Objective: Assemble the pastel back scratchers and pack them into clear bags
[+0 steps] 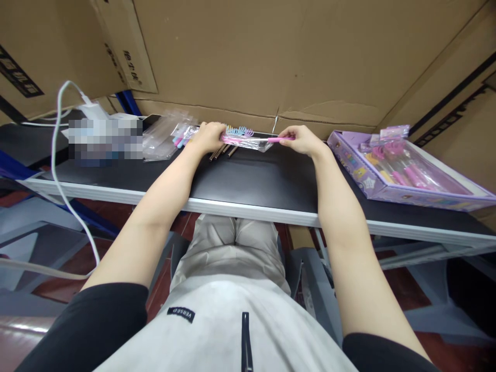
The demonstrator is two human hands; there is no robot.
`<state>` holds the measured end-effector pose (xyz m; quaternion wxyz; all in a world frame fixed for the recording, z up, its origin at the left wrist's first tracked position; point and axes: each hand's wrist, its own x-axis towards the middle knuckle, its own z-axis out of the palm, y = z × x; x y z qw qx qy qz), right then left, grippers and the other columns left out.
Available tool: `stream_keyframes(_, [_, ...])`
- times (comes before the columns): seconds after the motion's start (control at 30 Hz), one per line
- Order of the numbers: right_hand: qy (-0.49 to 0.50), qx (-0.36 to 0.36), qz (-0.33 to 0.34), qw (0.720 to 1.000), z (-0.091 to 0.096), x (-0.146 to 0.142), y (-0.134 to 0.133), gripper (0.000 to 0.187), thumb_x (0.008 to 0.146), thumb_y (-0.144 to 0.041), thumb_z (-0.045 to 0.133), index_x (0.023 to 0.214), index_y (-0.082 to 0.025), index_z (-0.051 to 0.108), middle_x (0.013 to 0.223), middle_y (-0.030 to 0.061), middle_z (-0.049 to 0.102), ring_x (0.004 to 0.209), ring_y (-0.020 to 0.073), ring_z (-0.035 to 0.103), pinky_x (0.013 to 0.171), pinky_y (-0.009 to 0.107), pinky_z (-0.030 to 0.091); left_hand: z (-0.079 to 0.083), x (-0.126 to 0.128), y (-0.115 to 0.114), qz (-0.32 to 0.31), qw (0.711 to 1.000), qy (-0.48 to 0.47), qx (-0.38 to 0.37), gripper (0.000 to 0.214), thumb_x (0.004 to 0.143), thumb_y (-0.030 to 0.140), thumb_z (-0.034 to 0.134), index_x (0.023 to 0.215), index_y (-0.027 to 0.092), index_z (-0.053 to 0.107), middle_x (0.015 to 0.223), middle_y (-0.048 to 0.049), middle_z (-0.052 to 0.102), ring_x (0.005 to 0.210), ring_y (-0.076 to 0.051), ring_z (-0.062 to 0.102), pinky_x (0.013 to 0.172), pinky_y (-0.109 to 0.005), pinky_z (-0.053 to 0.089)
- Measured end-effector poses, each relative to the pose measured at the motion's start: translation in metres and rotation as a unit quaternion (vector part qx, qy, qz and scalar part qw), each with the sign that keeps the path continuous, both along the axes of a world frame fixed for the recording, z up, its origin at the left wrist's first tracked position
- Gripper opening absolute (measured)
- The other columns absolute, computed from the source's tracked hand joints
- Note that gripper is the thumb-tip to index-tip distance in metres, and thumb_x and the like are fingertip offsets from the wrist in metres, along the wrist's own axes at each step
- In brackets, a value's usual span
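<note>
The right hand (pixel 299 138) is seen just right of the upper centre of the frame, with the pink end of a slender pen-like stick (pixel 279 139) pinched between thumb and fingers. By the left hand (pixel 211 136), left of the upper centre, the far end of a clear plastic sleeve (pixel 264 147) appears to be gripped, though its fingertips are partly hidden. The stick is held roughly level between the two hands, above the dark table (pixel 263 178), its left part seemingly within the sleeve.

The stick is judged to be light and stiff, and its smooth pink end is best taken in a fingertip pinch. The sleeve looks thin, limp and slippery; it could be creased or torn if pulled hard, so it would be better held near its edge.

At the right of the frame, a shallow purple box (pixel 372 187) is set on the table, and pink and yellow sticks (pixel 406 168) in clear wrapping are contained in it. At the upper left, clear bags (pixel 159 142) are laid flat; whether anything is held inside them cannot be told. Brown-gold rods (pixel 220 152) are seen beneath the left hand, and blue coiled pieces (pixel 241 130) just behind the sleeve.
</note>
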<state>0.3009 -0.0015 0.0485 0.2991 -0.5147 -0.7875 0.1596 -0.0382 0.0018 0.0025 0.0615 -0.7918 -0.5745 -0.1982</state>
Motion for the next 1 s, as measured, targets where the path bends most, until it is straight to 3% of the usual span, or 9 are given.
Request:
stream_keyframes(0.2, [0.009,0.005,0.006,1.0,-0.002,-0.006,-0.003,0.02,0.082,-0.025,0.095,0.083,-0.02,0.076,0.081,0.0064,0.074,0.093,0.026,0.069,0.096,0.042,0.061,0.0,-0.002,-0.001,-0.001,1.0,0.004,-0.004,0.026,0.094,0.023,0.064,0.117,0.017,0.075,0.124,-0.0186,0.076,0.132,-0.041,0.067,0.113,-0.052,0.05])
stream_keyframes(0.37, [0.002,0.019,0.026,0.999,-0.008,-0.002,0.006,0.017,0.084,-0.027,0.092,0.09,-0.02,0.078,0.087,0.007,0.075,0.094,0.026,0.069,0.096,0.044,0.061,-0.004,-0.004,0.004,-0.024,1.0,0.017,0.002,0.026,0.093,0.029,0.067,0.114,0.017,0.074,0.118,-0.0167,0.076,0.126,-0.039,0.068,0.109,-0.049,0.052])
stream_keyframes(0.73, [0.022,0.014,0.088,0.996,-0.02,-0.022,0.007,0.017,0.086,-0.029,0.089,0.099,-0.02,0.082,0.095,0.0078,0.08,0.094,0.0257,0.072,0.097,0.044,0.063,-0.005,0.007,0.002,-0.022,0.999,0.033,0.013,0.02,0.094,0.021,0.061,0.11,0.018,0.074,0.115,-0.0165,0.078,0.114,-0.035,0.072,0.1,-0.041,0.052])
stream_keyframes(0.87, [0.034,0.014,0.084,0.996,-0.024,-0.028,0.01,0.021,0.084,-0.031,0.093,0.099,-0.02,0.083,0.098,0.0092,0.081,0.098,0.0275,0.075,0.1,0.047,0.064,-0.006,0.009,0.003,-0.023,0.999,0.031,0.02,0.019,0.096,0.023,0.061,0.11,0.019,0.074,0.115,-0.0158,0.078,0.114,-0.034,0.072,0.098,-0.04,0.052])
stream_keyframes(1.0, [0.053,-0.005,0.065,0.996,-0.019,-0.018,0.01,0.02,0.082,-0.026,0.095,0.095,-0.02,0.081,0.087,0.0064,0.078,0.09,0.0255,0.076,0.097,0.046,0.067,-0.006,0.002,0.007,-0.011,0.999,0.027,0.02,0.021,0.095,0.023,0.062,0.112,0.02,0.074,0.118,-0.0165,0.078,0.118,-0.037,0.071,0.099,-0.042,0.053])
